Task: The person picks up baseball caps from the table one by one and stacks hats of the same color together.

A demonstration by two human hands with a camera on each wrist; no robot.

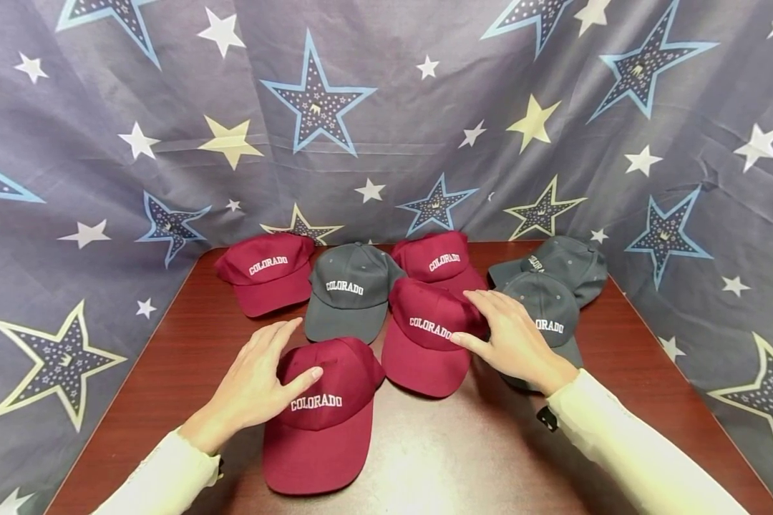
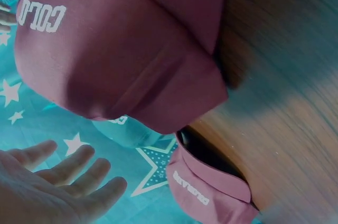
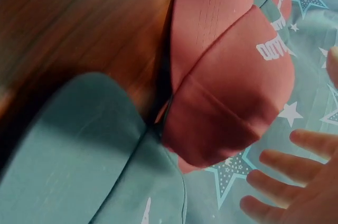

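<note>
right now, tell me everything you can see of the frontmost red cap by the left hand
The dark red cap looks like fabric, with a rounded, seamed crown, a curved brim and white capital letters reading COLORADO across the front. It sits upright on the brown, wood-look table, brim toward the viewer. The left hand is beside the crown, overlapping it in the head view; no grip shows, and light contact can't be ruled out.

Bare tabletop [image 1: 438, 458] between front red cap [image 1: 318, 443] and right sleeve [image 1: 625, 436].
</note>
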